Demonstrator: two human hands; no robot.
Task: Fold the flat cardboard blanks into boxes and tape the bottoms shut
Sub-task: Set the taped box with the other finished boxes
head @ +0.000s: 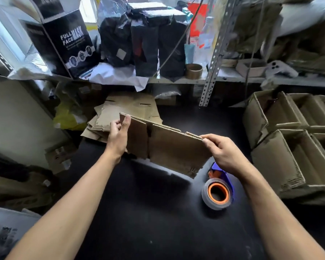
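While the left hand [118, 131] and right hand [220, 150] pinch the flat blank's [169, 147] top corners, bare tabletop [148, 212] lies below — tape roll [217, 194] nearby.

Tape dispenser's [217, 173] front behind right wrist; small print on mask box [71, 44] illegible.

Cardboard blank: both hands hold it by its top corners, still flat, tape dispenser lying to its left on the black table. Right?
Not quite. The head view shows the tape dispenser to the right of the cardboard blank, below the right hand. The left hand and right hand do hold its top corners, still flat.
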